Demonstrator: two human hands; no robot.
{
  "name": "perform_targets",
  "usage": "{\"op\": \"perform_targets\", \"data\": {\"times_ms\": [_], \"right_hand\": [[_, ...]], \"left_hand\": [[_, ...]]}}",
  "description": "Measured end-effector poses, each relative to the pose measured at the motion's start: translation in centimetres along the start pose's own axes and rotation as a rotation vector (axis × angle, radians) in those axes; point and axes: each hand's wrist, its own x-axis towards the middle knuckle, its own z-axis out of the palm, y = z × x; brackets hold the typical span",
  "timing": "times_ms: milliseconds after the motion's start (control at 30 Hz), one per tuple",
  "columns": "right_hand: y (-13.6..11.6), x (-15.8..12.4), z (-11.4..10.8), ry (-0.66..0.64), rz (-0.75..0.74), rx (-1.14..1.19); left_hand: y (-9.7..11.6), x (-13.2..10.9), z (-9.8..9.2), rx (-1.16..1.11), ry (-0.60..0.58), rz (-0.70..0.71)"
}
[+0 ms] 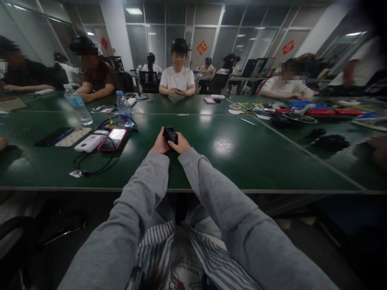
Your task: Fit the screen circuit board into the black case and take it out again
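Note:
Just above the green table (211, 169), both my hands are closed around a small black device with a screen (171, 133). My left hand (160, 142) wraps its left side and edge. From the right, my right hand (182, 143) grips it, with the thumb laid across the lower part of its face. The screen looks dark, and its markings are too small to read. My fingers hide the back and lower edge of the device.
Left of my hands lie a phone with a red edge (112, 141), a white power bank (91, 141), a dark phone (54, 136) and a looped black cable (104, 166). Water bottles (78, 105) stand behind. Tangled cables (290, 112) lie right. A person (177, 78) sits opposite.

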Motion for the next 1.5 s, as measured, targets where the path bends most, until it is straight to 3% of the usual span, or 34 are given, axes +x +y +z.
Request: {"op": "perform_targets", "data": {"times_ms": [600, 1067, 1500], "right_hand": [[0.0, -0.2, 0.6, 0.053, -0.094, -0.012], [0.0, -0.3, 0.7, 0.036, -0.057, 0.017], [-1.3, -1.0, 1.3, 0.060, -0.017, 0.069]], "left_hand": [[0.3, 0.4, -0.6, -0.057, -0.056, 0.013], [0.6, 0.6, -0.7, -0.024, -0.132, 0.048], [0.2, 0.0, -0.5, -0.061, -0.073, 0.120]]}}
